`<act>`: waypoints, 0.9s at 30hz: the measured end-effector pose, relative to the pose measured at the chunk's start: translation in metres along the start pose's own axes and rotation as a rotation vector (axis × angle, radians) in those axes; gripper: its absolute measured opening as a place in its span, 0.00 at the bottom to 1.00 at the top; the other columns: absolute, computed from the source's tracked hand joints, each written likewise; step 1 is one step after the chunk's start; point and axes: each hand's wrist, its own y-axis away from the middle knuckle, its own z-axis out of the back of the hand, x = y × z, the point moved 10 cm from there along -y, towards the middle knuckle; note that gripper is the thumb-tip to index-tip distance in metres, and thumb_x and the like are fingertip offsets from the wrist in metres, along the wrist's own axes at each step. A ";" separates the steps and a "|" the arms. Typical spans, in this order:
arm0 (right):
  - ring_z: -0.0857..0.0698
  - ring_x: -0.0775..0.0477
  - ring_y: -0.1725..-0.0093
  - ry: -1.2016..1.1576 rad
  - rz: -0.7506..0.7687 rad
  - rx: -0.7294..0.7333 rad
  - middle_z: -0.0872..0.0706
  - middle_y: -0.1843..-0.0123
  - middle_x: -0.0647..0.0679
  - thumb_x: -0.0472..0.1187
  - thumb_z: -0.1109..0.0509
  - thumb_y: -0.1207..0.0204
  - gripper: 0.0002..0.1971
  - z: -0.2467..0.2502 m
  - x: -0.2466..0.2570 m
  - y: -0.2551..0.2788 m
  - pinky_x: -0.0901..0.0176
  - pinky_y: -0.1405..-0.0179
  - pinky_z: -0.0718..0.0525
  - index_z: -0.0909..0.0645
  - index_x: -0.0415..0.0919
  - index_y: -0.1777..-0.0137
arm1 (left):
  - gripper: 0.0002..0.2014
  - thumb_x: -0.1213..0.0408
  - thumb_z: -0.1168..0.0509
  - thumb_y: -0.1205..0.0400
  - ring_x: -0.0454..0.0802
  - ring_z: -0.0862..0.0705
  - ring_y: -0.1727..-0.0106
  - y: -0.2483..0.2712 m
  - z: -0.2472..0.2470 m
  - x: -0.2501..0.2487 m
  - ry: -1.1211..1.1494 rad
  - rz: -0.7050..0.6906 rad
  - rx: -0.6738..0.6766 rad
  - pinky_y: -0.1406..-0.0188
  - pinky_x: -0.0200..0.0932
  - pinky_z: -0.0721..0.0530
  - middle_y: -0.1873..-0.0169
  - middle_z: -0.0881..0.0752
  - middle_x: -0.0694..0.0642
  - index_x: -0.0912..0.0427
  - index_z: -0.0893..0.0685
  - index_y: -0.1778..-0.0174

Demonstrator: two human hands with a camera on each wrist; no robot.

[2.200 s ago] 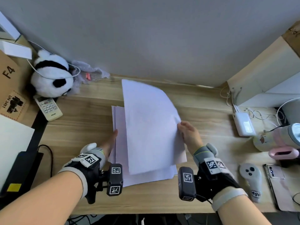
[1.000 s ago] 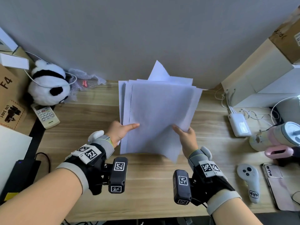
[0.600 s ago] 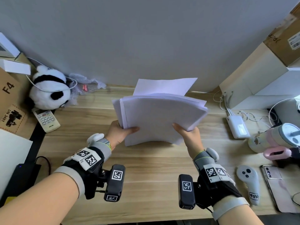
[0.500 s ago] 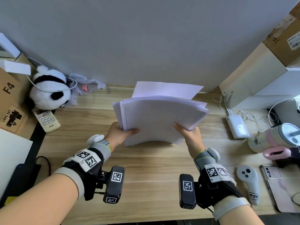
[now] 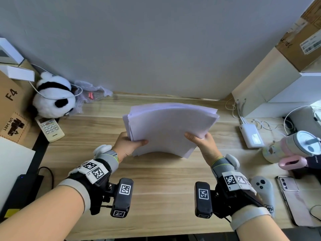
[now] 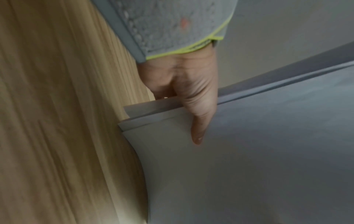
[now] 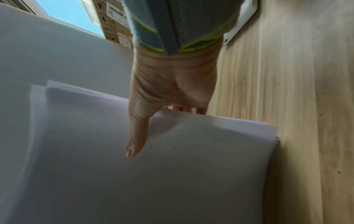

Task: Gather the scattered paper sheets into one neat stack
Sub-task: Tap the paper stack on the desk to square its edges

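A stack of white paper sheets [image 5: 169,127] is held up on edge over the middle of the wooden desk [image 5: 156,188], bowed toward me. My left hand [image 5: 129,145] grips its left side with the thumb on the front face and the fingers behind. My right hand [image 5: 202,142] grips the right side the same way. The left wrist view has the thumb lying across the paper sheets [image 6: 268,151], whose left edges are slightly stepped. From the right wrist the paper sheets [image 7: 153,174] show offset corners at the left.
A panda plush [image 5: 53,98] and a remote [image 5: 50,128] sit at the back left by cardboard boxes. On the right are a white power bank [image 5: 251,135], a pink-handled cup [image 5: 295,146], a grey controller [image 5: 264,190] and a phone [image 5: 291,195].
Both hands lifted the sheets off the desk and stood them up. In the last half second the loose sheet sticking up behind has dropped level with the rest.
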 end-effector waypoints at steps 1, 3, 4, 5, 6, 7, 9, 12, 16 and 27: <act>0.14 0.53 0.50 0.001 0.007 -0.026 0.11 0.50 0.48 0.43 0.19 0.44 0.22 0.002 0.000 0.000 0.58 0.48 0.17 0.16 0.43 0.48 | 0.15 0.74 0.22 0.33 0.44 0.16 0.57 -0.001 -0.002 0.001 0.008 0.001 0.006 0.44 0.45 0.20 0.65 0.12 0.46 0.50 0.16 0.64; 0.15 0.47 0.42 0.021 0.023 -0.092 0.15 0.40 0.40 0.50 0.18 0.47 0.27 0.008 -0.002 -0.001 0.52 0.41 0.17 0.16 0.46 0.45 | 0.16 0.76 0.22 0.33 0.43 0.17 0.58 -0.001 -0.006 0.004 0.033 0.010 0.016 0.40 0.47 0.19 0.72 0.10 0.40 0.49 0.15 0.64; 0.16 0.45 0.39 0.033 0.028 -0.112 0.17 0.37 0.38 0.51 0.18 0.48 0.26 0.009 -0.002 0.000 0.50 0.38 0.18 0.16 0.51 0.47 | 0.16 0.77 0.23 0.33 0.42 0.17 0.58 -0.002 -0.007 0.006 0.043 0.017 0.018 0.39 0.48 0.20 0.74 0.10 0.37 0.49 0.15 0.64; 0.17 0.45 0.37 0.038 0.025 -0.118 0.18 0.35 0.38 0.52 0.18 0.48 0.26 0.009 -0.003 0.001 0.50 0.37 0.18 0.16 0.53 0.47 | 0.16 0.77 0.23 0.33 0.42 0.16 0.58 -0.001 -0.009 0.006 0.047 0.020 0.021 0.39 0.47 0.20 0.75 0.11 0.34 0.50 0.14 0.63; 0.16 0.46 0.39 0.022 0.008 -0.107 0.16 0.37 0.40 0.52 0.18 0.48 0.27 0.008 -0.004 0.002 0.51 0.39 0.18 0.16 0.51 0.46 | 0.15 0.77 0.23 0.33 0.42 0.16 0.58 -0.001 -0.011 0.007 0.048 0.023 0.020 0.40 0.46 0.20 0.76 0.11 0.34 0.50 0.14 0.63; 0.15 0.49 0.43 -0.001 -0.012 -0.088 0.14 0.41 0.42 0.50 0.18 0.47 0.28 0.005 -0.006 0.002 0.54 0.42 0.18 0.16 0.47 0.45 | 0.15 0.77 0.23 0.33 0.43 0.16 0.58 -0.001 -0.010 0.008 0.053 0.024 0.017 0.41 0.46 0.20 0.76 0.11 0.34 0.50 0.14 0.64; 0.15 0.51 0.49 -0.019 -0.027 -0.071 0.12 0.49 0.46 0.45 0.20 0.44 0.24 0.001 -0.006 0.004 0.57 0.47 0.19 0.17 0.43 0.46 | 0.15 0.77 0.23 0.32 0.43 0.16 0.59 0.000 -0.011 0.006 0.062 0.025 0.014 0.43 0.44 0.20 0.76 0.11 0.34 0.50 0.14 0.64; 0.16 0.50 0.52 -0.041 -0.033 -0.102 0.12 0.52 0.46 0.41 0.22 0.41 0.16 0.000 -0.007 0.007 0.56 0.48 0.19 0.16 0.44 0.51 | 0.14 0.75 0.23 0.33 0.41 0.17 0.61 0.002 -0.010 0.000 0.048 0.011 -0.001 0.53 0.39 0.19 0.77 0.12 0.35 0.51 0.14 0.65; 0.15 0.58 0.61 -0.075 -0.019 -0.159 0.11 0.59 0.53 0.42 0.23 0.41 0.11 0.003 -0.006 0.008 0.64 0.56 0.18 0.15 0.45 0.57 | 0.10 0.73 0.23 0.32 0.42 0.18 0.64 0.003 -0.006 -0.015 0.068 -0.026 -0.070 0.60 0.38 0.20 0.68 0.14 0.47 0.54 0.15 0.66; 0.17 0.68 0.70 -0.131 0.007 -0.289 0.14 0.63 0.54 0.36 0.24 0.30 0.04 -0.001 -0.001 0.005 0.75 0.68 0.19 0.16 0.45 0.62 | 0.10 0.69 0.21 0.33 0.46 0.15 0.59 -0.002 -0.003 -0.018 0.163 0.005 -0.083 0.55 0.39 0.17 0.62 0.12 0.48 0.53 0.13 0.62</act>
